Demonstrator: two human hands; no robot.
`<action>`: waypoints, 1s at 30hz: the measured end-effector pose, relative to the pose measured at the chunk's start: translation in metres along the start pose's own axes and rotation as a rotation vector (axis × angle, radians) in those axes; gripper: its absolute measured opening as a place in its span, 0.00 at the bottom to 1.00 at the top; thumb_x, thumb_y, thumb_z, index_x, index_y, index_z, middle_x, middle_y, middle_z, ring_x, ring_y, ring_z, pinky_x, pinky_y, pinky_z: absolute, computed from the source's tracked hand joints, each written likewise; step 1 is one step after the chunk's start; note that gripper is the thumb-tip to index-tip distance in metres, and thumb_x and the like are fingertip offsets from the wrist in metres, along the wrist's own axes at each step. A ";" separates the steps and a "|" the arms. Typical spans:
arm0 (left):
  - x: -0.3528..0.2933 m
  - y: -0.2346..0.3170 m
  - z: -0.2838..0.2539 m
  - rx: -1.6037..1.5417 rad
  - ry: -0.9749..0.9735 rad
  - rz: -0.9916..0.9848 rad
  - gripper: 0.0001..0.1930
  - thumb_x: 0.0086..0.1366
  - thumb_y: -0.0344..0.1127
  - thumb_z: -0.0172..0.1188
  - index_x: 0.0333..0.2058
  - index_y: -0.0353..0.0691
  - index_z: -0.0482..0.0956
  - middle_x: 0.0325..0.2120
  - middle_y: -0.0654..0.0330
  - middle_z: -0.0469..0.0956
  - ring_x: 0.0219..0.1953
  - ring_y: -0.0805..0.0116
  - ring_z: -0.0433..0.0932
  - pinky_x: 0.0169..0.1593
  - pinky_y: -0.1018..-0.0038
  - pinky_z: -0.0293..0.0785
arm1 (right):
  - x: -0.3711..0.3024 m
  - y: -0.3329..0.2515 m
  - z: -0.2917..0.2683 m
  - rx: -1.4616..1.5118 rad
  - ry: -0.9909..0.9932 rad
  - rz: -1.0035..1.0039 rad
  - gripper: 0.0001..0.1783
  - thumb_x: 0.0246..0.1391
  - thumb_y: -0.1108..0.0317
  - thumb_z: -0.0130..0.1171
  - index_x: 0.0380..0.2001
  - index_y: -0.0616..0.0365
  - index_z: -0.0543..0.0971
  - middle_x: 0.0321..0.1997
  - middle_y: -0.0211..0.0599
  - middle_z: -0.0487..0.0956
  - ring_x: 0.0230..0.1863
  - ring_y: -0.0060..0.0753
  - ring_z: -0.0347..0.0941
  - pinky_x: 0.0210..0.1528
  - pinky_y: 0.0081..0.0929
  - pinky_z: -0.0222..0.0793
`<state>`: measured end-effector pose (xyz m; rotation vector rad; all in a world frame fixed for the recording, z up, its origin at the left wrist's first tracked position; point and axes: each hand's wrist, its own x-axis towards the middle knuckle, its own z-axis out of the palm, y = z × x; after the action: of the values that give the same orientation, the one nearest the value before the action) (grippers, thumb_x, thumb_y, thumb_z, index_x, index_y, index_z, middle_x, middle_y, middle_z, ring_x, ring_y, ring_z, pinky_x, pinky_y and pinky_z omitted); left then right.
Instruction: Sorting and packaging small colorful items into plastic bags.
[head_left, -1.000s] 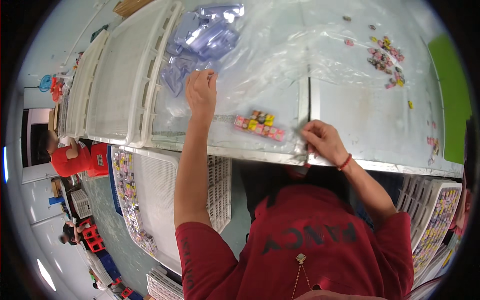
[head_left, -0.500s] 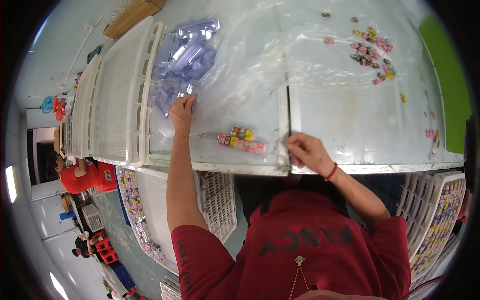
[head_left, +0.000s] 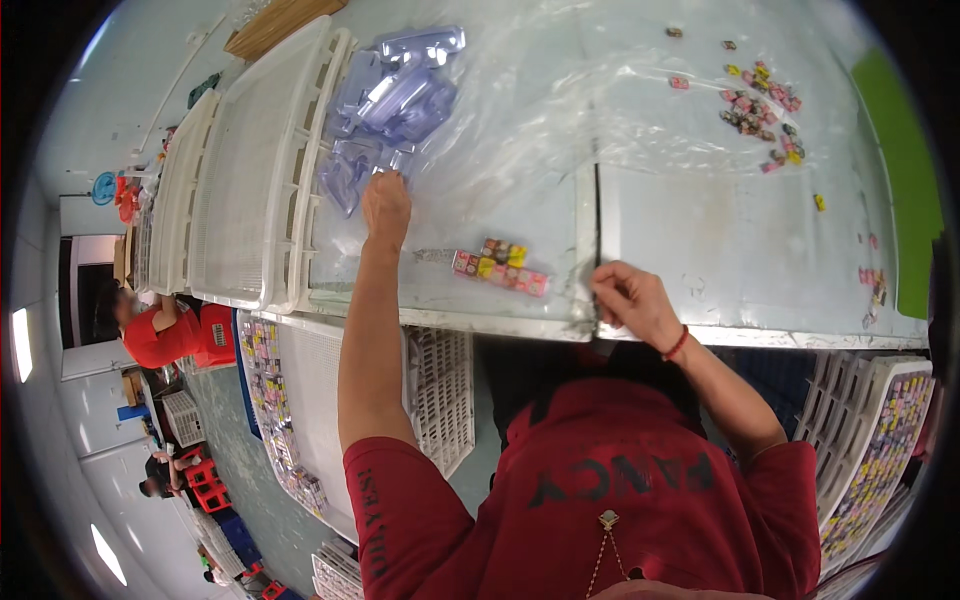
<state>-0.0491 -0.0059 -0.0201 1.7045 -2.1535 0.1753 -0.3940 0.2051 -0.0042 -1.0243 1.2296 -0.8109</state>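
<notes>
My left hand reaches to the near side of a heap of clear, bluish plastic shells. Its fingers are closed at the rim of the nearest clear plastic shell; the fingertips are partly hidden. Over the table's near edge, by the dark seam, my right hand has thumb and fingers pressed together. Whatever it may hold cannot be made out. Between the hands lies a group of small wrapped cubes in pink, yellow and brown, lined up in two uneven rows, with a crinkled clear piece at its left end.
Loose wrapped pieces are scattered at the far right, near a green panel. Clear plastic film covers part of the table. White crates stand along the left. Filled trays sit below the table; people work farther left.
The whole view has shifted slightly. My left hand has turned a little at the heap, its back now more toward me. The right hand keeps nearly the same pose; the cubes stay put.
</notes>
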 end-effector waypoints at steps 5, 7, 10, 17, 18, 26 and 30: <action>0.004 0.000 -0.009 -0.229 0.027 -0.153 0.09 0.58 0.36 0.61 0.29 0.35 0.82 0.25 0.48 0.80 0.29 0.51 0.79 0.34 0.61 0.72 | -0.001 0.001 0.001 -0.008 0.030 -0.030 0.05 0.61 0.72 0.54 0.38 0.63 0.75 0.20 0.25 0.73 0.20 0.13 0.67 0.21 0.14 0.64; 0.009 0.005 -0.010 -0.325 -0.011 -0.234 0.11 0.57 0.38 0.63 0.29 0.35 0.82 0.23 0.50 0.80 0.26 0.56 0.80 0.33 0.64 0.72 | -0.001 0.003 -0.003 -0.007 0.050 -0.036 0.05 0.61 0.72 0.55 0.38 0.62 0.75 0.20 0.25 0.73 0.20 0.13 0.67 0.21 0.14 0.64; 0.018 -0.014 -0.010 -0.644 -0.214 -0.501 0.14 0.57 0.43 0.66 0.28 0.35 0.82 0.20 0.63 0.78 0.22 0.73 0.74 0.27 0.75 0.68 | -0.003 0.005 -0.006 -0.105 0.071 -0.097 0.06 0.58 0.70 0.57 0.36 0.61 0.76 0.20 0.28 0.75 0.19 0.16 0.70 0.22 0.18 0.65; 0.014 -0.037 -0.030 -0.794 0.265 -0.545 0.07 0.64 0.33 0.60 0.29 0.37 0.80 0.23 0.65 0.76 0.24 0.80 0.70 0.26 0.81 0.66 | 0.006 0.014 0.006 -0.258 0.079 -0.382 0.07 0.57 0.67 0.57 0.36 0.59 0.77 0.21 0.28 0.77 0.20 0.19 0.70 0.25 0.21 0.69; 0.025 0.012 -0.034 -0.754 0.324 -0.368 0.07 0.64 0.33 0.60 0.30 0.36 0.79 0.23 0.66 0.76 0.24 0.78 0.71 0.27 0.80 0.68 | 0.003 0.015 -0.006 -0.265 0.120 -0.363 0.07 0.57 0.67 0.57 0.36 0.59 0.77 0.21 0.28 0.77 0.20 0.19 0.70 0.25 0.21 0.69; -0.053 0.281 -0.021 -0.632 -0.087 0.699 0.06 0.55 0.32 0.67 0.28 0.39 0.79 0.27 0.56 0.78 0.29 0.58 0.77 0.32 0.69 0.74 | 0.019 -0.011 -0.124 -0.246 0.743 -0.458 0.12 0.58 0.67 0.57 0.43 0.61 0.76 0.28 0.34 0.78 0.26 0.21 0.72 0.28 0.21 0.70; -0.070 0.314 -0.008 -0.632 -0.263 0.715 0.12 0.53 0.38 0.69 0.33 0.40 0.79 0.30 0.57 0.79 0.33 0.58 0.78 0.35 0.67 0.75 | 0.042 -0.019 -0.211 -0.688 0.907 -0.545 0.15 0.56 0.68 0.59 0.46 0.59 0.75 0.39 0.42 0.78 0.35 0.33 0.75 0.38 0.24 0.72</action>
<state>-0.3351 0.1398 0.0050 0.6055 -2.5432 -0.5154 -0.5929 0.1221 -0.0076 -1.6743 2.1307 -1.4098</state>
